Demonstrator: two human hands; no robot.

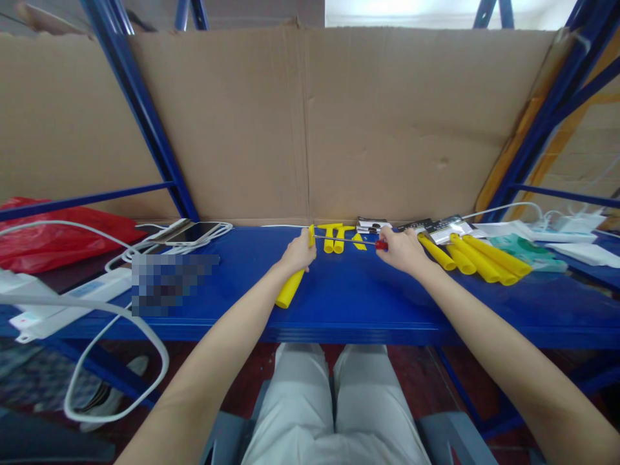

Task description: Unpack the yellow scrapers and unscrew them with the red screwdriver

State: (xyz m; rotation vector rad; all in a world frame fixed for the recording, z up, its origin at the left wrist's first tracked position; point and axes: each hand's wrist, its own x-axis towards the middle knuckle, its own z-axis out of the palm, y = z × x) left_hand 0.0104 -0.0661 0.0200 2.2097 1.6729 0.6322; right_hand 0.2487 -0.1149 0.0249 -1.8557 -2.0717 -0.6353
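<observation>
My left hand (pixel 298 252) is closed around a yellow tube-shaped piece (pixel 290 290), whose lower end points down toward the shelf's front edge. My right hand (pixel 402 248) grips the red handle of a screwdriver (pixel 343 239). Its metal shaft runs leftward, and the tip meets the yellow piece's upper part at my left hand; the exact contact is too small to tell. Behind the shaft lie two T-shaped yellow pieces (pixel 329 239) and a small yellow scrap (pixel 359 241). Several yellow tubes (pixel 484 261) lie right of my right hand.
Blue shelf top (pixel 368 303) with a cardboard wall (pixel 387 129) behind. At left are a red bag (pixel 68 236), white cables and a power strip (pixel 87 297). Black-and-white packets (pixel 448 229) and a green plastic bag (pixel 527 252) lie at right. Blue posts stand on both sides.
</observation>
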